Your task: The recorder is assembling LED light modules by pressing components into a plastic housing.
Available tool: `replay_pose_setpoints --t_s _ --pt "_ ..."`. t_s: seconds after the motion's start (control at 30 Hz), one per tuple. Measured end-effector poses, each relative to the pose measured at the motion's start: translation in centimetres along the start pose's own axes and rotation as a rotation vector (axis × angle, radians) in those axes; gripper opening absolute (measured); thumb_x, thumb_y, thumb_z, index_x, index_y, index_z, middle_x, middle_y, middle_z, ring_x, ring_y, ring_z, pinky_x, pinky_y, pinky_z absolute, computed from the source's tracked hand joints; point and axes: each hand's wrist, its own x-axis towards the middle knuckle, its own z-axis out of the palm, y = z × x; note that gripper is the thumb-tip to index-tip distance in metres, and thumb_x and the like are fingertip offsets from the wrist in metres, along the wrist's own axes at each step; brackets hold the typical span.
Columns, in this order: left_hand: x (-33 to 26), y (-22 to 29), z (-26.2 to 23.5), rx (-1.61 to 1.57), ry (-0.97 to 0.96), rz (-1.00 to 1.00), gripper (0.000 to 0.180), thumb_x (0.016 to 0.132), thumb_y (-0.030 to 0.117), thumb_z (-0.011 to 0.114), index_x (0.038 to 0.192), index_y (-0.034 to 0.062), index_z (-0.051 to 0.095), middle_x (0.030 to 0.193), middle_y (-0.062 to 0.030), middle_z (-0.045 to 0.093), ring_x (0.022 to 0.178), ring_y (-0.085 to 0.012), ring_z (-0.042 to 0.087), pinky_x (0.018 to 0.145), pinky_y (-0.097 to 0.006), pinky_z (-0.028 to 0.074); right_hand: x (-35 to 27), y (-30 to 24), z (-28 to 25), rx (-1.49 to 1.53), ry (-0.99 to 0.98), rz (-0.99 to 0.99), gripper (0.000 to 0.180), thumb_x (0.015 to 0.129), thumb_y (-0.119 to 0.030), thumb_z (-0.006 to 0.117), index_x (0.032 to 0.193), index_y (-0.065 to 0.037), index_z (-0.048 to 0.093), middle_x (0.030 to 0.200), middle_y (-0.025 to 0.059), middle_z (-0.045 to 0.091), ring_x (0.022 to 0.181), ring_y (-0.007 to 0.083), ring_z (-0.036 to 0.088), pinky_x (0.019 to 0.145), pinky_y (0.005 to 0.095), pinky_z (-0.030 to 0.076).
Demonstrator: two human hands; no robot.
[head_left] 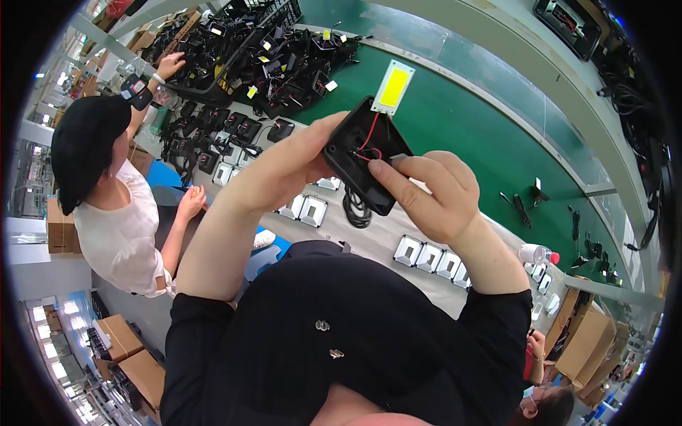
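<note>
Hands around black housing, yellow panel above.

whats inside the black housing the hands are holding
Inside the black housing, held by the left hand and right hand, red wires loop up toward the yellow panel at its top edge. The right thumb covers the lower interior.

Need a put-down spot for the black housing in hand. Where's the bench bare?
Free: the green belt between the black housing and the loose cables. Also the grey strip between the two rows of silver reflectors. Crowded: the pile of black housings at upper left.
</note>
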Motion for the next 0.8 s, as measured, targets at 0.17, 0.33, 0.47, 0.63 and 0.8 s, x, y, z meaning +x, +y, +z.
replay_pose_setpoints --t_s 0.17,0.33,0.47,0.63,0.8 --pt "-3.3 0.1 2.6 0.173 0.199 -0.066 0.071 0.084 0.042 0.060 0.135 0.0002 0.033 0.125 -0.0102 0.049 0.112 -0.0185 0.049 0.095 -0.033 0.040 1.4 -3.5 -1.4 0.204 -0.250 0.110 0.040 0.058 0.003 0.062 0.096 -0.004 0.067 0.089 0.0075 0.059 0.069 0.0189 0.055 0.057 0.0281 0.046" --pt "-5.9 -0.6 2.6 0.006 0.220 0.052 0.056 0.087 0.025 0.062 0.130 -0.0012 0.037 0.110 -0.0039 0.053 0.098 -0.0089 0.050 0.085 -0.024 0.042 5.5 -3.1 -4.2 0.113 -0.207 -0.044 0.041 0.060 0.006 0.060 0.099 -0.004 0.065 0.110 0.0106 0.057 0.090 0.0252 0.057 0.073 0.0314 0.048" --pt "-7.7 -0.5 2.5 0.019 0.184 0.125 0.070 0.080 0.019 0.070 0.134 -0.0007 0.031 0.116 -0.0069 0.049 0.104 -0.0118 0.049 0.089 -0.026 0.042 8.1 -3.2 -2.7 0.002 -0.354 -0.074 0.022 0.067 -0.002 0.060 0.088 -0.003 0.057 0.115 0.0080 0.056 0.100 0.0247 0.054 0.081 0.0336 0.047" --pt "-9.1 -0.1 2.1 0.147 0.165 0.180 0.086 0.068 0.009 0.079 0.137 0.0034 0.027 0.117 -0.0069 0.046 0.108 -0.0123 0.046 0.092 -0.026 0.041 9.4 -4.5 -3.3 -0.034 -0.511 -0.141 0.018 0.068 -0.005 0.060 0.085 -0.003 0.055 0.103 0.0069 0.058 0.090 0.0227 0.057 0.074 0.0321 0.048" --pt "-9.8 0.2 2.4 0.346 0.305 0.314 0.084 0.065 0.014 0.082 0.128 0.0071 0.026 0.111 -0.0062 0.045 0.102 -0.0125 0.047 0.087 -0.027 0.041 9.5 -6.5 -3.8 0.325 -0.443 0.094 0.021 0.066 -0.004 0.069 0.086 -0.005 0.061 0.085 0.0082 0.059 0.075 0.0222 0.057 0.065 0.0317 0.047"
